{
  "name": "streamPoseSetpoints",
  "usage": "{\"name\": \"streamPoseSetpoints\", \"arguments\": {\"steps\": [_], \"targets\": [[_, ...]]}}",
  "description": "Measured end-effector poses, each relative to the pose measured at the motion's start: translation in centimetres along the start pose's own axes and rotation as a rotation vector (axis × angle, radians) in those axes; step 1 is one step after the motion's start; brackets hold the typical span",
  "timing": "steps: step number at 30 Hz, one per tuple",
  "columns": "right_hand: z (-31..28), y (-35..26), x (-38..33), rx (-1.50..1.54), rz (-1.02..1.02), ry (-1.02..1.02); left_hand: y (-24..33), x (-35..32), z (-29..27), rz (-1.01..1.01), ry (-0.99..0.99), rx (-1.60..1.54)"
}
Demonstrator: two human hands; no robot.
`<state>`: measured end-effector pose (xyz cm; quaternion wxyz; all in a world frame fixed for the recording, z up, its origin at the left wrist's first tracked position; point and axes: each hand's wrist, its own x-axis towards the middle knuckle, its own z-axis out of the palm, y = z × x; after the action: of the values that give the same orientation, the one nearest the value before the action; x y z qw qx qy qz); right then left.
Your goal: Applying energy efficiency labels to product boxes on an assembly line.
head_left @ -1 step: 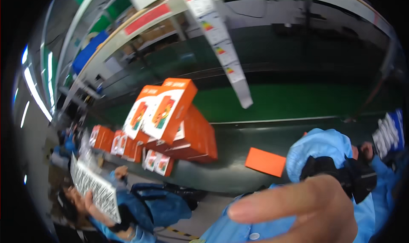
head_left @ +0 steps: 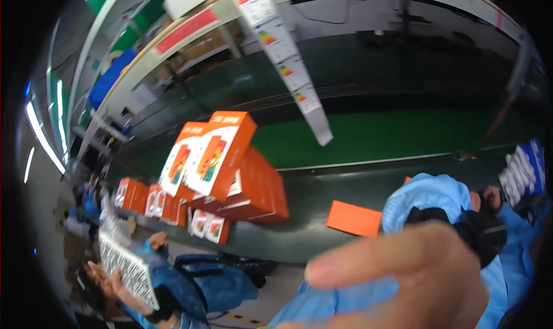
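My right hand (head_left: 403,283) fills the lower right, very close to the lens and blurred. Its fingers stretch toward the left and I see nothing in it. My left hand is out of view. Behind the hand a person in a light blue cap (head_left: 426,199) and blue coat bends over a dark conveyor belt (head_left: 311,196). A stack of orange and white boxes (head_left: 230,173) stands on the belt, the top two tilted upright. A single flat orange box (head_left: 354,218) lies to the right of the stack.
At lower left another person in blue sleeves holds a white sheet of black printed labels (head_left: 127,268). More orange boxes (head_left: 135,196) lie further left along the belt. A white strip with coloured stickers (head_left: 288,58) hangs overhead. Blue and white packs (head_left: 524,173) sit at the right edge.
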<state>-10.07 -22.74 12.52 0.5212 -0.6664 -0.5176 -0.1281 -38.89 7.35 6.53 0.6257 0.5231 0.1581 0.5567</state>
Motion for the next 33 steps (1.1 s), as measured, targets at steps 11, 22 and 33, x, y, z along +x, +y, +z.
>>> {"name": "streamPoseSetpoints", "arguments": {"steps": [11, 22, 33], "targets": [[8.9, 35.2, 4.5, 0.207, 0.484, -0.019, -2.5, 10.1, -16.3, 0.379, 0.112, 0.826], [15.6, 37.3, 6.7, 0.762, 0.504, 0.059, -5.7, 10.4, 0.1, 0.248, 0.61, -0.397], [16.4, 36.1, 7.2, 0.651, 0.446, 0.011, -18.6, 0.9, 28.1, -0.062, -0.5, 0.111]]}}
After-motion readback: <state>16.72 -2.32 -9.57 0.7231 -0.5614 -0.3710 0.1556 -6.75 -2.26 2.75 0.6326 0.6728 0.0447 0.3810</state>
